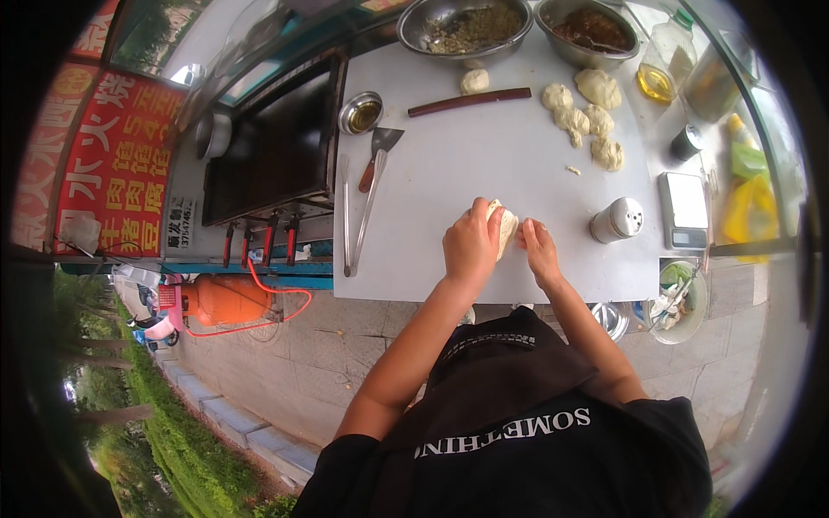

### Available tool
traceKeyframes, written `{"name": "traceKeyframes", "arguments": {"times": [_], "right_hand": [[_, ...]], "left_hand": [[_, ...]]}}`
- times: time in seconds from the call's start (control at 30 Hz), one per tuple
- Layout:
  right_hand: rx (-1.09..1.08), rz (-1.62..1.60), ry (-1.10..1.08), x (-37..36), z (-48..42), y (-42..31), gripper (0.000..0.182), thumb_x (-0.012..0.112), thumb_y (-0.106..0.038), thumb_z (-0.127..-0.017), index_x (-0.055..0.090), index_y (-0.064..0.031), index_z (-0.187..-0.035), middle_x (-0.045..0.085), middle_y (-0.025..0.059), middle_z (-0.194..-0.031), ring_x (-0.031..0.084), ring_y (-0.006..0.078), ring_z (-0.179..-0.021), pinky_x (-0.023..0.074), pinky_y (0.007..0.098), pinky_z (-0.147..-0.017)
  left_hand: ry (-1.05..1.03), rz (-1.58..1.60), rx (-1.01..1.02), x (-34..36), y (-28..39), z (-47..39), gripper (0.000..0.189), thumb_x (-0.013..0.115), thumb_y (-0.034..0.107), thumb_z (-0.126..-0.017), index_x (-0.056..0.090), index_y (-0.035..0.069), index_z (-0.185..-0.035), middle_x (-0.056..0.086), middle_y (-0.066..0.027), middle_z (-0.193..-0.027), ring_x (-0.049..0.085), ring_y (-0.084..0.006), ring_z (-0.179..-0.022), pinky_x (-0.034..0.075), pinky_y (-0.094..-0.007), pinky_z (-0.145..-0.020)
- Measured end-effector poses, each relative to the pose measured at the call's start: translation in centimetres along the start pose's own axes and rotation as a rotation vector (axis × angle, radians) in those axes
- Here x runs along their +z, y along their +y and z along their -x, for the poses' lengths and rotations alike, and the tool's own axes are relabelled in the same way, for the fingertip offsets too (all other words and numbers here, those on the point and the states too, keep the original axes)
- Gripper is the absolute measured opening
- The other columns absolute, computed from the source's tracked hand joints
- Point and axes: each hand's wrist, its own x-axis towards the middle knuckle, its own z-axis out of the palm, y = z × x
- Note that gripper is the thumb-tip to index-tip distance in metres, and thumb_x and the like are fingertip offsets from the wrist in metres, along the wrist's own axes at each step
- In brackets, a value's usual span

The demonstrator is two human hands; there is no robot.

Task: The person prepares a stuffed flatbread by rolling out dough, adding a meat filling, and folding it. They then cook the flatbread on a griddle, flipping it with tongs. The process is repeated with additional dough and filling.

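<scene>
My left hand (pixel 473 241) grips a flattened piece of dough (pixel 507 232) above the front part of the pale work table (pixel 427 162). Beside the dough's right edge is my right hand (pixel 539 247), fingers raised and slightly apart; whether its fingertips touch the dough I cannot tell. A metal shaker (pixel 616 221) with a holed lid stands to the right. Farther back lie several dough lumps (pixel 599 89), a dark wooden rolling pin (pixel 469 102) and a single dough ball (pixel 475 81). Metal tongs (pixel 363 220) and a scraper (pixel 382 146) with a wooden handle lie on the left.
A black griddle (pixel 278 142) adjoins the table's left side, with a small oil bowl (pixel 361 113) nearby. Two filling bowls, one of them a wide steel bowl (pixel 465 29), stand at the back. An oil jug (pixel 660 65) and a digital scale (pixel 684 210) are at right; an orange gas cylinder (pixel 227 300) stands below left.
</scene>
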Motion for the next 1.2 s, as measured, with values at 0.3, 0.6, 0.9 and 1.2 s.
{"name": "traceKeyframes", "arguments": {"times": [0.3,0.6,0.9,1.2], "right_hand": [[0.326,-0.935,-0.331,7.0,-0.6,-5.0,0.063,0.032,-0.052,-0.101,0.042,-0.0003,-0.136,0.053,0.0126,-0.132,0.050,0.0254,-0.124,0.0428,0.0422,-0.101],[-0.007,0.208,0.145,9.1,-3.8,-3.7,0.057,0.047,-0.048,-0.097,0.060,0.0032,-0.078,0.058,0.0166,-0.066,0.059,0.0284,-0.066,0.0460,0.0429,-0.065],[-0.122,0.892,0.327,14.5,-1.9,-2.0,0.044,0.050,-0.042,-0.095,0.058,-0.0007,-0.084,0.064,0.0232,-0.075,0.061,0.0430,-0.074,0.0483,0.0485,-0.065],[-0.257,0.707,0.549,14.2,0.6,-7.2,0.036,0.051,-0.035,-0.097,0.055,-0.0011,-0.084,0.059,0.0235,-0.074,0.056,0.0416,-0.068,0.0458,0.0434,-0.062]], "left_hand": [[0.084,0.028,-0.034,-4.1,-0.5,-1.6,0.027,0.058,0.025,-0.094,0.059,-0.002,-0.092,0.065,-0.0218,-0.077,0.064,-0.0403,-0.073,0.049,-0.0436,-0.063],[0.151,0.104,-0.171,-2.5,-13.3,-0.8,0.031,0.056,0.027,-0.095,0.054,-0.001,-0.084,0.061,-0.0220,-0.070,0.060,-0.0425,-0.068,0.046,-0.0465,-0.060],[0.026,0.176,-0.209,1.9,-23.1,0.4,0.029,0.057,0.026,-0.094,0.054,0.000,-0.080,0.061,-0.0217,-0.069,0.059,-0.0436,-0.068,0.044,-0.0505,-0.060],[0.008,0.407,-0.214,-1.3,-23.3,-0.1,0.029,0.057,0.025,-0.094,0.053,-0.001,-0.081,0.059,-0.0200,-0.066,0.058,-0.0404,-0.063,0.043,-0.0461,-0.057]]}}
